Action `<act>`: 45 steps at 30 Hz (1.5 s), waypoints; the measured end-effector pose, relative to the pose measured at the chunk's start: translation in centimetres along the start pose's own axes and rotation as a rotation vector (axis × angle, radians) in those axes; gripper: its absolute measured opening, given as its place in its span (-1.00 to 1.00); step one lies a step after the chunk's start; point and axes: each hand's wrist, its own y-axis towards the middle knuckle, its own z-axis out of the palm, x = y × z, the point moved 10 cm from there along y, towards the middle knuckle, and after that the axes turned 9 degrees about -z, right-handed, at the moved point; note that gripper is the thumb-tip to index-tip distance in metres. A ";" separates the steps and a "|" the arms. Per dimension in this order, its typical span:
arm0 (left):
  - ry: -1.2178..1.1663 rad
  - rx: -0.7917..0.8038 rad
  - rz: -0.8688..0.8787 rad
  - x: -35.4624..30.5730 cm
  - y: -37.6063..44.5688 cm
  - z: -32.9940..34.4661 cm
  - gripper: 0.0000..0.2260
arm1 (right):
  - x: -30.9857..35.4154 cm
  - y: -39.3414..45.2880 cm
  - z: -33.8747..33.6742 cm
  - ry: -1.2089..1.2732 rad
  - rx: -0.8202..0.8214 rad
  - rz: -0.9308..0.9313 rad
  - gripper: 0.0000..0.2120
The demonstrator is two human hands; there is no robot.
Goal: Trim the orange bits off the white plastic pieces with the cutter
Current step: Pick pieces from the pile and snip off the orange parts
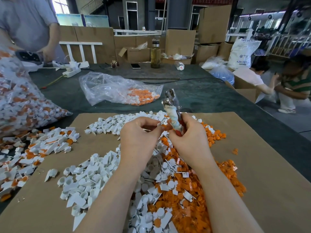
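Note:
My right hand [188, 133] grips the cutter [172, 106] by its taped, red-tipped handles, metal jaws pointing up and away. My left hand [139, 132] pinches a small white plastic piece [160, 124] with an orange bit on it, right beside the cutter's handles. Both hands hover above a brown cardboard sheet [252, 148]. Below them lie a heap of white pieces [94, 179] on the left and a heap of orange bits [202, 182] on the right.
Untrimmed white-and-orange pieces [33, 148] spill at the left from a full clear bag [18, 101]. Another clear bag [117, 89] lies beyond the cardboard. A bottle [155, 54], phone [135, 65] and power strip [71, 72] sit farther back. One person stands at far left, two crouch at right.

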 end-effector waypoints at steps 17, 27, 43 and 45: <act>-0.480 0.104 -0.184 1.9 1.2 -0.3 -0.90 | -0.3 -0.6 0.7 0.091 0.319 0.039 -0.84; -0.592 0.174 -0.156 1.2 1.3 -0.4 -0.92 | -0.3 -1.7 2.5 0.143 0.530 0.095 -0.90; -0.575 0.175 -0.163 1.4 1.5 -0.6 -0.92 | 0.0 -1.7 3.4 0.047 0.536 0.068 -0.93; -0.588 0.196 -0.199 1.6 1.4 -0.5 -0.90 | -0.2 -1.6 3.4 0.010 0.527 0.053 -0.95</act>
